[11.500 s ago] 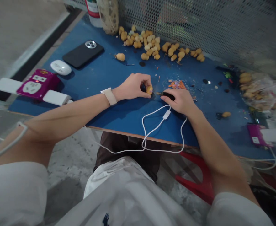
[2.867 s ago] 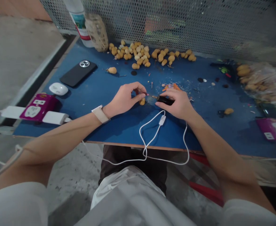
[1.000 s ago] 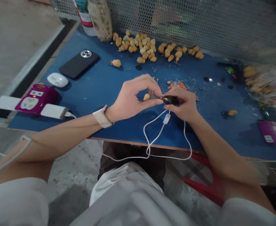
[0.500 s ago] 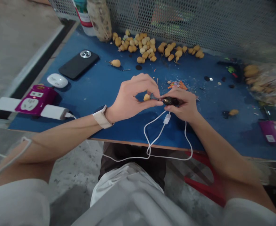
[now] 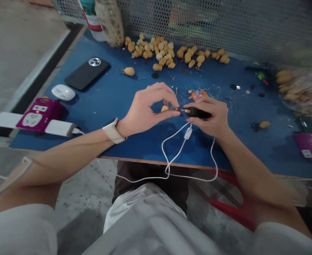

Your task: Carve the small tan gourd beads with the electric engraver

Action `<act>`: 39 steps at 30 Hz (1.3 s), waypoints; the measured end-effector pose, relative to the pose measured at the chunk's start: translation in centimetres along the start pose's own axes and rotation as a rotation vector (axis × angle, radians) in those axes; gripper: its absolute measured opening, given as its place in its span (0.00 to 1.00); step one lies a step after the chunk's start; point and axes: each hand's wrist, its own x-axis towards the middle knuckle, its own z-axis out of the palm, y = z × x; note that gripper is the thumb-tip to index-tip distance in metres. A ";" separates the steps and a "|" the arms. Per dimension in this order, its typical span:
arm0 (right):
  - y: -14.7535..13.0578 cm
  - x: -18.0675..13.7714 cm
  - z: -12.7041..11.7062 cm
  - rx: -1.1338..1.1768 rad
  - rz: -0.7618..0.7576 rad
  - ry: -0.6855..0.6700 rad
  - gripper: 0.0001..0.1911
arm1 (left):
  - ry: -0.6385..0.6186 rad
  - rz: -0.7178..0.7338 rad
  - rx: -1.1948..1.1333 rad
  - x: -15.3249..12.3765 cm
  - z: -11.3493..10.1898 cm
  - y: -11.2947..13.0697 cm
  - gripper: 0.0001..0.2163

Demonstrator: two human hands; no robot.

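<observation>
My left hand (image 5: 156,102) pinches a tiny dark piece (image 5: 177,109) between thumb and forefinger; its exact kind is too small to make out. A small yellow gourd (image 5: 165,108) shows inside the curve of those fingers, and I cannot tell whether it is held or lies on the table. Closed around a small black rotary tool (image 5: 198,112), my right hand (image 5: 211,113) points its thin metal tip left, at the pinched piece. A white cord with an inline switch (image 5: 188,133) hangs below the right hand. Orange and purple scraps (image 5: 197,95) lie just behind that hand.
Many small gourds (image 5: 161,49) line the back of the blue table (image 5: 113,106), along a perforated metal panel (image 5: 198,24). A phone (image 5: 87,73), white case (image 5: 63,92) and purple power strip (image 5: 40,114) are at left. A bag of gourds (image 5: 296,86) is at right.
My right hand has shifted slightly right, drawing the tool back so more of its metal tip shows. My left hand keeps its pinch nearly in place. The view has shifted slightly.
</observation>
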 end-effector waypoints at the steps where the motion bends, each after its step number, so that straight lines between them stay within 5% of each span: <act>1: 0.0 0.0 0.0 0.000 0.006 -0.014 0.24 | -0.002 0.004 -0.002 0.0 0.0 0.0 0.22; 12: -0.1 0.3 -0.3 0.022 0.008 -0.046 0.24 | -0.022 0.027 0.022 -0.3 0.1 -0.5 0.23; 20: 0.1 0.3 -0.6 0.015 0.019 -0.068 0.21 | 0.048 0.228 0.024 0.3 0.2 -0.4 0.10; 24: 0.2 0.4 -0.7 0.049 -0.006 -0.065 0.20 | 0.004 0.126 -0.044 0.1 0.0 0.0 0.14; 30: 0.3 0.2 -0.4 0.014 0.022 -0.044 0.23 | -0.141 -0.256 -0.394 0.0 0.2 0.8 0.26; 39: 0.0 0.4 -0.5 0.009 0.009 -0.041 0.25 | -0.164 -0.388 -0.564 0.2 0.5 0.0 0.26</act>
